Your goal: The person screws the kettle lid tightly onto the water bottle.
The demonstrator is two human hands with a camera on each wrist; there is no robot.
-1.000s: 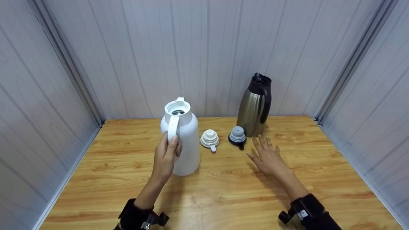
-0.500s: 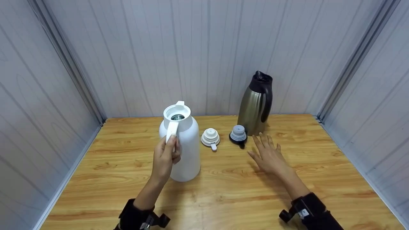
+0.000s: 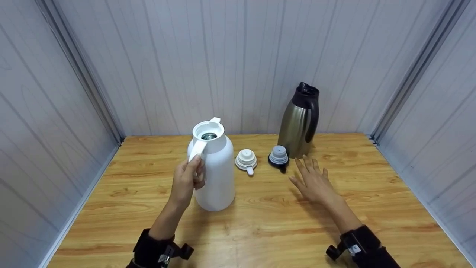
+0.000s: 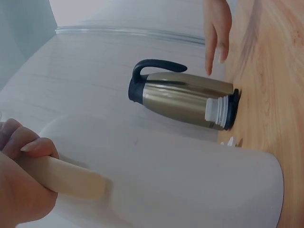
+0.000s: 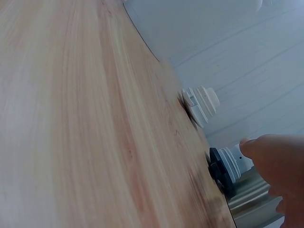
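A white thermos jug (image 3: 215, 169) stands uncapped on the wooden table (image 3: 260, 223), its mouth showing. My left hand (image 3: 187, 178) grips its white handle (image 4: 61, 175). The jug's white stopper (image 3: 246, 160) lies just right of it. A steel jug with black collar and handle (image 3: 300, 121) stands at the back, also uncapped, and its black-and-grey stopper (image 3: 278, 158) rests in front of it. My right hand (image 3: 313, 182) lies flat and open on the table, fingers spread, just right of the dark stopper (image 5: 228, 167) and holding nothing.
Pale panelled walls close in the table on the left, back and right. Bare wood stretches in front of both hands (image 3: 260, 230) and to the right of the steel jug (image 4: 183, 97).
The white jug has turned a little in my left hand, its spout swinging right, and my grip has slid along the handle. The right hand stays flat in place.
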